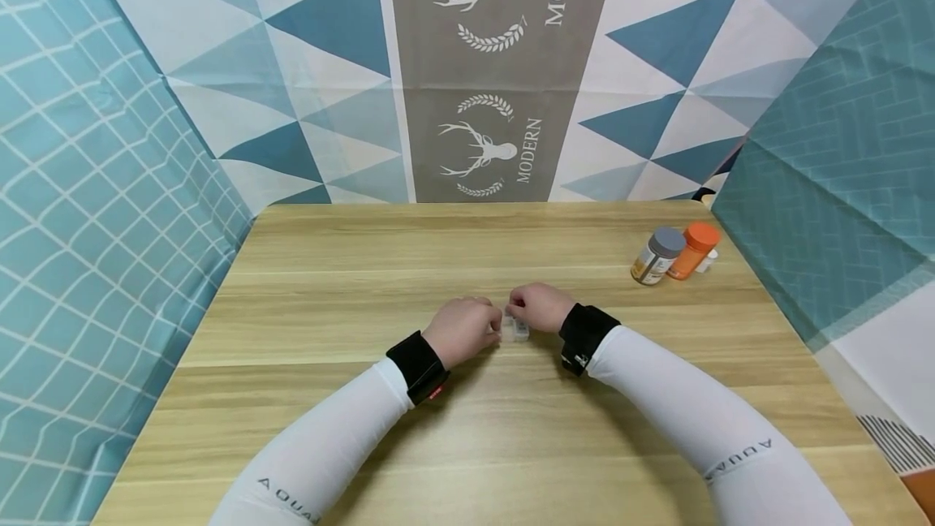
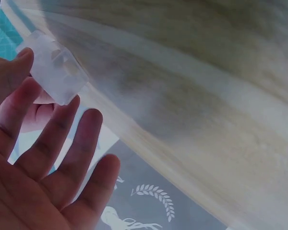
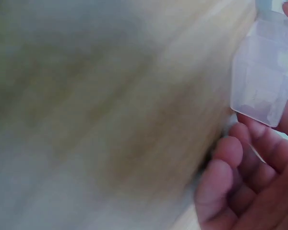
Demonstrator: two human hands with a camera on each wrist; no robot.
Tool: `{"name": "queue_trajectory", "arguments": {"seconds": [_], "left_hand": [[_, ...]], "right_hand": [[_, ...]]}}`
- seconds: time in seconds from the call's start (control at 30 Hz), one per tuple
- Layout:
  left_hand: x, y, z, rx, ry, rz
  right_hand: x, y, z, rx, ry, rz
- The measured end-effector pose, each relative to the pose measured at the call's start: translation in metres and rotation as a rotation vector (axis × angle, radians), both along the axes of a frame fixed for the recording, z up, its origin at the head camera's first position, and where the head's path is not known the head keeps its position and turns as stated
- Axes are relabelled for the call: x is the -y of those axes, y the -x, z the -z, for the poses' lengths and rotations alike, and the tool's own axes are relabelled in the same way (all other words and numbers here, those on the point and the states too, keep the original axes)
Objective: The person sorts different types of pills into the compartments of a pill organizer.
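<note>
A small translucent plastic pill box [image 1: 520,331], divided into compartments, is between my two hands just above or on the table. In the left wrist view, the thumb and forefinger of my left hand [image 1: 463,331] pinch one end of the box [image 2: 60,72], while the other fingers [image 2: 89,132] are spread apart. My right hand [image 1: 542,308] holds the box at its opposite side. The right wrist view has its curled fingers [image 3: 228,153] against the lower end of the box [image 3: 264,72]. The thumb's contact there is hidden.
On the wooden table [image 1: 329,266], a grey-capped bottle [image 1: 657,256] and an orange bottle [image 1: 694,250] stand at the back right. A small white item [image 1: 707,260] is beside them. Patterned cloth [image 1: 482,71] hangs behind the table and along both sides.
</note>
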State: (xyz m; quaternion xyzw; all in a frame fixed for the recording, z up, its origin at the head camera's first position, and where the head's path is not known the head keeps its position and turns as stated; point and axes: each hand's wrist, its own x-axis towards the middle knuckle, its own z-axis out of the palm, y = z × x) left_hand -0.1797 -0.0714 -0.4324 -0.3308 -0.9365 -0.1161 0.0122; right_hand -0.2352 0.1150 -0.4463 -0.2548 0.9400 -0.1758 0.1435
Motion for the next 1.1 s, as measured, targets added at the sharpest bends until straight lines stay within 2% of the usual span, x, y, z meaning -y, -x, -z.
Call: {"name": "queue_trajectory", "arguments": {"seconds": [0.17, 0.37, 0.5, 0.6, 0.67, 0.73, 0.8, 0.87, 1.0, 1.1], "left_hand": [[-0.001, -0.003, -0.003, -0.045, 0.028, -0.002], [-0.001, -0.006, -0.004, -0.028, 0.041, -0.014], [0.006, -0.014, -0.005, -0.030, 0.003, -0.041], [0.014, -0.024, -0.005, -0.052, -0.006, -0.092], [0.022, -0.032, -0.005, -0.067, 0.012, -0.131], [0.029, -0.038, -0.005, -0.075, 0.031, -0.165], [0.036, -0.045, -0.005, -0.079, 0.029, -0.192], [0.042, -0.050, -0.006, -0.086, 0.018, -0.212], [0.051, -0.054, -0.007, -0.098, 0.020, -0.239], [0.055, -0.057, -0.007, -0.093, 0.030, -0.249]], "right_hand": [[-0.009, -0.007, -0.005, -0.076, 0.098, 0.109], [-0.048, -0.023, -0.026, -0.212, 0.267, 0.180], [-0.098, -0.029, -0.047, -0.350, 0.346, 0.271], [-0.146, -0.025, -0.059, -0.509, 0.370, 0.395], [-0.177, -0.019, -0.066, -0.598, 0.356, 0.477], [-0.206, -0.013, -0.070, -0.640, 0.312, 0.556], [-0.229, -0.006, -0.074, -0.609, 0.271, 0.602], [-0.246, -0.001, -0.076, -0.518, 0.225, 0.621], [-0.265, 0.013, -0.069, -0.315, 0.186, 0.573], [-0.269, 0.023, -0.059, -0.251, 0.145, 0.539]]}}
